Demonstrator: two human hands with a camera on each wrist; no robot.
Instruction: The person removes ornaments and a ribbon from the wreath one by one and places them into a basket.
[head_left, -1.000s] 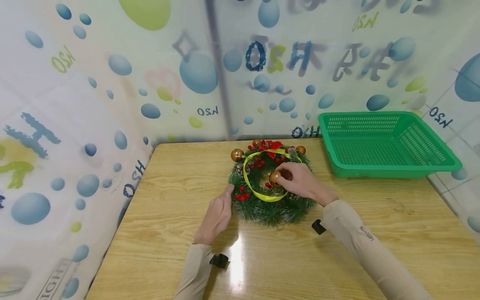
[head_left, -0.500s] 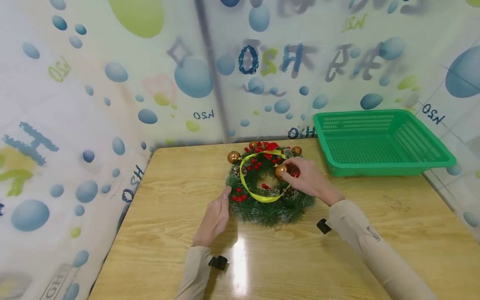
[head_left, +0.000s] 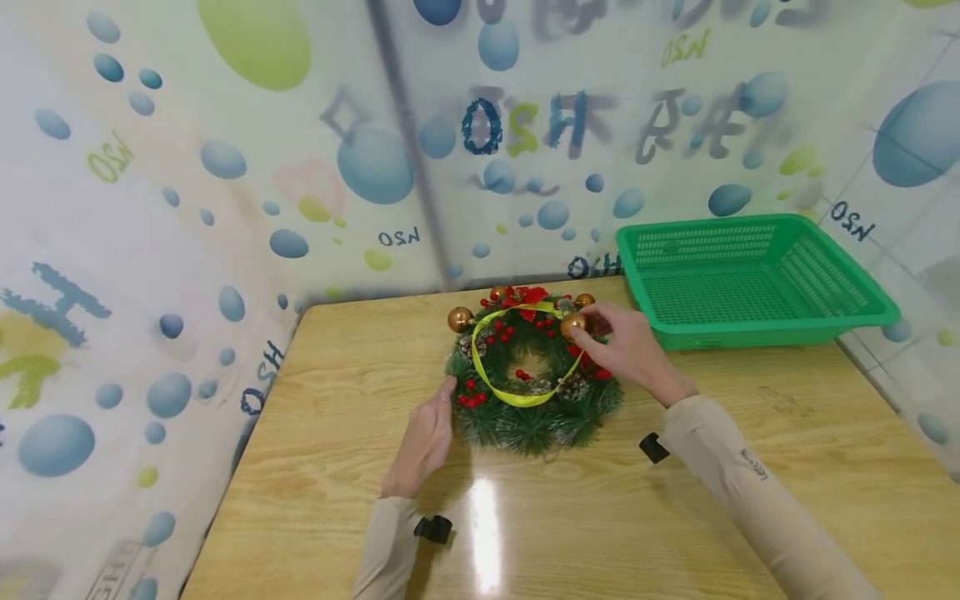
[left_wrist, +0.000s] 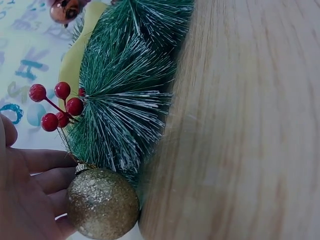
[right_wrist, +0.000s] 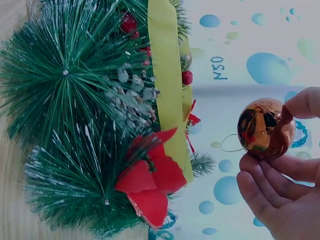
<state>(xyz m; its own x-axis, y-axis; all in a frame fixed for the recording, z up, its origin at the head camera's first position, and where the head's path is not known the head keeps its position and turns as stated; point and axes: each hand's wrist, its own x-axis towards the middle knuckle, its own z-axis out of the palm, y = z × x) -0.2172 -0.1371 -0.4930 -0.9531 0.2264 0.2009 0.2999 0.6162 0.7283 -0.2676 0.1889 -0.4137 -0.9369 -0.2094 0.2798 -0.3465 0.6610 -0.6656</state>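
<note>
A green Christmas wreath lies on the table with red berries, pine cones and a yellow ribbon loop standing up from it. My right hand pinches a shiny copper Christmas ball between thumb and fingers, over the wreath's far right side. A thin loop sticks out from the ball's top. My left hand rests at the wreath's left edge, its fingers fairly straight. In the left wrist view, a gold glitter ball hangs in front of those fingers. A red poinsettia sits on the wreath's right side.
A green plastic basket stands at the back right of the wooden table. Behind the table hangs a white wall covering with blue and green bubble prints. Other copper balls sit along the wreath's far edge.
My right hand has carried the copper ball from over the wreath's centre to its far right side, uncovering the right-hand poinsettia. My left hand stays at the wreath's edge.
</note>
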